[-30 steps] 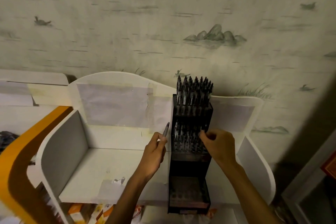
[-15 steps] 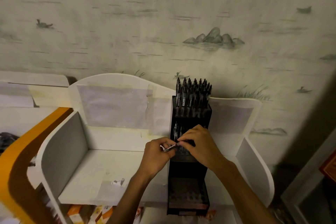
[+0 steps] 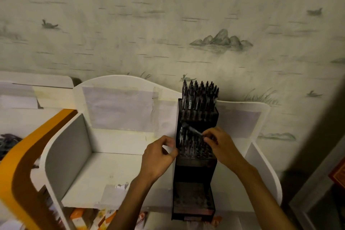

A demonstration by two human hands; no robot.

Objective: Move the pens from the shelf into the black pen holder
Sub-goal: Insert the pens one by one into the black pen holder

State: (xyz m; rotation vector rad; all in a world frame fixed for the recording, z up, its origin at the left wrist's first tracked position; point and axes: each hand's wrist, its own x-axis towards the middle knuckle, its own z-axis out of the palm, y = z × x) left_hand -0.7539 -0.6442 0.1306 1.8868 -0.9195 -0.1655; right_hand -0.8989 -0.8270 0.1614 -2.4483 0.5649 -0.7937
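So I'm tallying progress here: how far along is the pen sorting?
Top tier of the black tiered pen holder looks packed. The right hand pinches a dark pen over the middle tier, which is part-filled with open holes at the front. The left hand touches the holder's side. The bottom tier looks empty. The white shelf shows no loose pens.

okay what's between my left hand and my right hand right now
In the head view, the middle tier of the black pen holder stands between the left hand and right hand, with pens in its slots. The right hand pinches a pen above that tier.
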